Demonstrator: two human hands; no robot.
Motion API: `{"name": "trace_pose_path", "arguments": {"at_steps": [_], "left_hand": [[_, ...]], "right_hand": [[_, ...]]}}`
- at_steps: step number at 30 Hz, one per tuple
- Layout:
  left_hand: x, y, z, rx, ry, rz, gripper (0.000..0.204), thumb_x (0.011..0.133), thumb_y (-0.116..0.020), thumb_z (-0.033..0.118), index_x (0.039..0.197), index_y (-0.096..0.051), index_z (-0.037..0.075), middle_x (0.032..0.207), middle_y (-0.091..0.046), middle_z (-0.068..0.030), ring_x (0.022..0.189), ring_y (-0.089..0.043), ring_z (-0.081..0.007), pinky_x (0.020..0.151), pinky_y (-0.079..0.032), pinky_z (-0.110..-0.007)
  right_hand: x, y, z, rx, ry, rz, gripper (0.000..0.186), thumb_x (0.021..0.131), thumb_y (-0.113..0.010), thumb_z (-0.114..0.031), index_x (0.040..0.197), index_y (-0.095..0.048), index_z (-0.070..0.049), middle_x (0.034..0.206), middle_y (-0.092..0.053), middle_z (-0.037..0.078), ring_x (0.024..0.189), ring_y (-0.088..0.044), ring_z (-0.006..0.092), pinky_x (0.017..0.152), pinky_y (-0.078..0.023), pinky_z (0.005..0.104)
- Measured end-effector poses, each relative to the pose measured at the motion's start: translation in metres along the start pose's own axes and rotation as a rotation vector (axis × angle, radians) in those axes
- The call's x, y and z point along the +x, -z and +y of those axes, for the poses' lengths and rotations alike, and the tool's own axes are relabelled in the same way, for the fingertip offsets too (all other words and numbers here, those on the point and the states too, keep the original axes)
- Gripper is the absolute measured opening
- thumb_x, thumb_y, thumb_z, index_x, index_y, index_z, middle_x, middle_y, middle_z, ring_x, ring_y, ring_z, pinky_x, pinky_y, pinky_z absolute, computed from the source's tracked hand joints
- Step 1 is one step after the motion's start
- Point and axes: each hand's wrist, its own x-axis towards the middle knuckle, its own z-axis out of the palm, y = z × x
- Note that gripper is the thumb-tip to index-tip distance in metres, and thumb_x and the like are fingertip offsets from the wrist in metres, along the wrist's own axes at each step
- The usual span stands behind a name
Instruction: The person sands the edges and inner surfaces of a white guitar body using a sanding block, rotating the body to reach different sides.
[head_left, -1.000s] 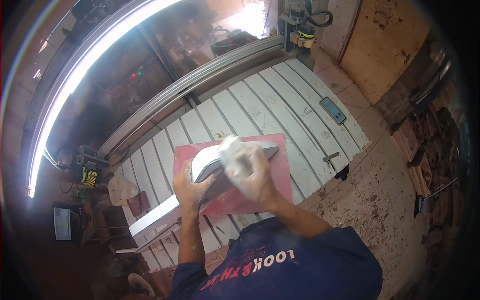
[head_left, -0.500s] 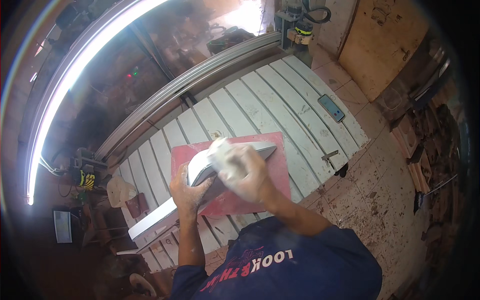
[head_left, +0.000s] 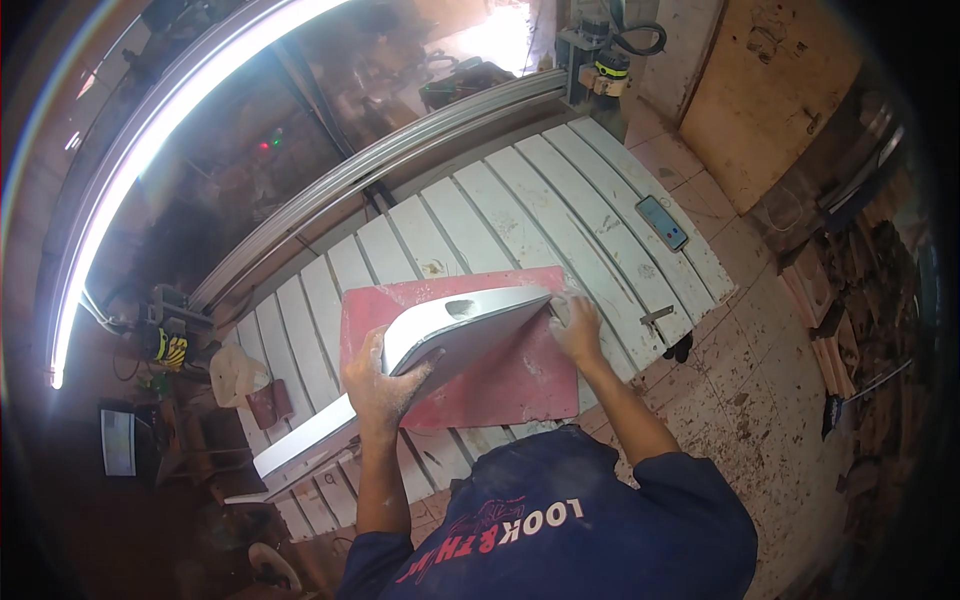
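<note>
A white curved panel (head_left: 480, 330) stands tilted over a red mat (head_left: 520, 385). Its upper edge carries an oval recess (head_left: 463, 309). Around the panel's rounded left end, my left hand (head_left: 380, 385) is closed, thumb on the near face. My right hand (head_left: 578, 328) has its fingers closed at the panel's narrow right tip. Whether a cloth is also in that hand cannot be made out. A straight white strip (head_left: 300, 440) runs down to the left from behind my left hand; its join to the panel is hidden.
The mat lies on a slatted white table (head_left: 490, 210) with a phone (head_left: 662, 222) at its right. A metal rail (head_left: 400, 150) crosses the far side. A cap (head_left: 237, 375) and a brown-red item (head_left: 268, 404) sit at the left edge. Debris litters the tiled floor (head_left: 750, 400).
My right hand has moved right, from the panel's upper edge to its tip. The white cloth-like pad it held no longer shows clearly, and the oval recess is uncovered. My left hand keeps its grip.
</note>
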Motion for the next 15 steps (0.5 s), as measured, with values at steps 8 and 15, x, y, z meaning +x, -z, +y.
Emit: {"name": "trace_pose_path", "arguments": {"at_steps": [8,15], "left_hand": [[-0.016,0.003,-0.002,0.001,-0.04,-0.023,0.061,0.062,-0.095,0.026,0.112,-0.068,0.002,0.098,-0.075,-0.0148,0.091,-0.075,-0.0274,0.081,-0.058,-0.037],[-0.019,0.001,0.004,-0.037,-0.035,-0.002,0.067,0.051,-0.092,0.014,0.112,-0.069,0.003,0.097,-0.074,-0.0139,0.087,-0.073,-0.0291,0.078,-0.056,-0.036]], "right_hand": [[-0.008,0.067,-0.135,0.458,0.267,0.047,0.054,0.075,-0.065,-0.002,0.129,-0.067,-0.002,0.128,-0.068,0.015,0.124,-0.061,0.0332,0.109,-0.043,0.046],[-0.009,0.04,-0.086,0.318,0.177,0.164,0.043,0.075,-0.063,0.003,0.115,-0.074,-0.004,0.114,-0.071,0.01,0.111,-0.063,0.0313,0.1,-0.047,0.0434]]}}
